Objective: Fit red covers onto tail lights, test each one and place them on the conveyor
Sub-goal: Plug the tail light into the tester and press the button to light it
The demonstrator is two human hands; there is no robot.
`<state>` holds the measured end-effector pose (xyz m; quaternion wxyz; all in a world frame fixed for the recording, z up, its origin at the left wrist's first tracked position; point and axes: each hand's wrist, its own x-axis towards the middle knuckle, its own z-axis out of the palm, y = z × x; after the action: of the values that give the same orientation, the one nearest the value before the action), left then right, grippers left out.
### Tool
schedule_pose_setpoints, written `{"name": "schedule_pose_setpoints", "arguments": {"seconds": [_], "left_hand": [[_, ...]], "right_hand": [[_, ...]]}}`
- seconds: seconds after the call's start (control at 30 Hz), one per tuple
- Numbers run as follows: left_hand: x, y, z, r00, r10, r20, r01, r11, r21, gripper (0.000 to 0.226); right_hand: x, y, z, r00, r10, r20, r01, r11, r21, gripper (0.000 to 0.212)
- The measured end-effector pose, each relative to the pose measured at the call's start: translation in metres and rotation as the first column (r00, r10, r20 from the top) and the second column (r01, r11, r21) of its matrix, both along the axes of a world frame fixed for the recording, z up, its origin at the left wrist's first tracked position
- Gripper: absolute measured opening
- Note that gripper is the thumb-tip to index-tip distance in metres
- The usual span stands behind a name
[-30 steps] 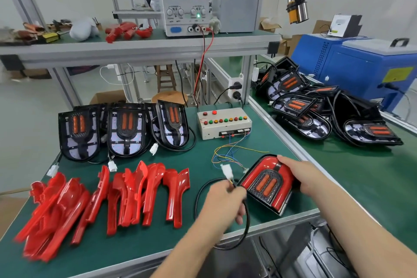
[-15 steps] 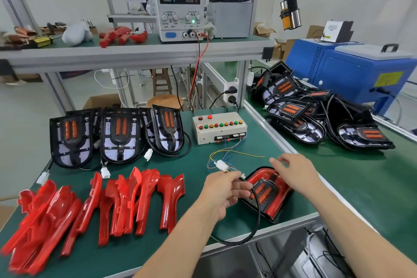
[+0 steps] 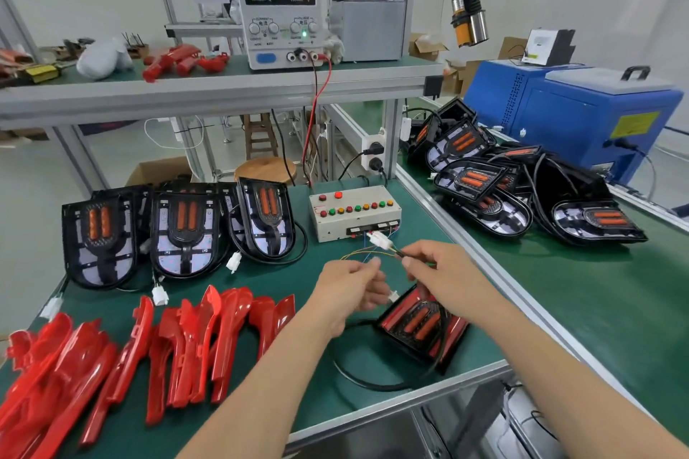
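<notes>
- Covered tail light (image 3: 417, 328) is laid on the tabletop (image 3: 335, 399), just below both hands.
- Its white plug (image 3: 392, 297) is pinched in the left hand (image 3: 348, 292).
- Tester lead connector (image 3: 380, 239) is pinched by the right hand (image 3: 443, 272), up and right of the plug.
- Gap is seen between the two; mating is judged next.

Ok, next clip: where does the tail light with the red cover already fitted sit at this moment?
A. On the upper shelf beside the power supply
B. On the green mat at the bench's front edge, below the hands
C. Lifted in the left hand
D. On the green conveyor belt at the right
B: the red-covered tail light lies flat on the green bench mat below both hands, its black cable looped beside it.
</notes>
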<state>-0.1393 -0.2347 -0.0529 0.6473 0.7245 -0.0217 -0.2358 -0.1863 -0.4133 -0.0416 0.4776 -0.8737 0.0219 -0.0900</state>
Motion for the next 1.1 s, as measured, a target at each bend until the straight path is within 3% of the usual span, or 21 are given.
{"name": "schedule_pose_setpoints", "arguments": {"seconds": [0.07,0.17,0.23,0.33,0.43,0.57,0.67,0.87,1.1], "left_hand": [[0.006,-0.003,-0.010,0.983,-0.045,0.176,-0.011,0.952,0.306,0.030],[0.011,-0.017,-0.018,0.967,-0.150,0.206,0.011,0.833,0.553,0.045],[0.017,-0.027,-0.023,0.975,-0.116,0.192,-0.028,0.786,0.617,0.054],[0.021,-0.040,-0.028,0.991,-0.034,0.128,-0.049,0.807,0.588,0.056],[0.019,-0.051,-0.029,0.991,0.043,0.123,-0.105,0.823,0.558,0.039],[0.019,-0.058,-0.035,0.983,0.164,0.086,-0.185,0.883,0.431,0.023],[0.025,-0.052,-0.035,0.960,0.282,0.004,-0.280,0.952,0.120,0.026],[0.039,-0.036,-0.008,0.949,0.227,-0.218,-0.285,0.915,-0.287,0.020],[0.039,-0.032,-0.007,0.951,0.132,-0.279,-0.246,0.869,-0.429,0.019]], "right_hand": [[-0.001,-0.006,-0.004,0.998,-0.013,-0.068,0.024,0.987,0.160,0.013],[-0.002,-0.011,-0.008,0.991,0.021,-0.130,0.005,0.981,0.192,0.013],[-0.002,-0.012,-0.011,0.992,0.021,-0.127,-0.001,0.988,0.155,0.014],[0.002,-0.013,-0.012,0.995,-0.029,-0.096,0.038,0.994,0.098,0.021],[0.007,-0.012,-0.011,0.991,-0.039,-0.126,0.039,0.999,0.004,0.024],[0.012,-0.009,-0.012,0.987,-0.078,-0.143,0.074,0.997,-0.032,0.023],[0.011,-0.009,-0.010,0.987,-0.135,-0.085,0.122,0.983,-0.135,0.025],[0.012,0.001,-0.008,0.988,-0.138,-0.075,0.118,0.967,-0.228,0.028],[0.014,0.010,-0.004,0.990,-0.133,-0.052,0.121,0.974,-0.193,0.026]]}}
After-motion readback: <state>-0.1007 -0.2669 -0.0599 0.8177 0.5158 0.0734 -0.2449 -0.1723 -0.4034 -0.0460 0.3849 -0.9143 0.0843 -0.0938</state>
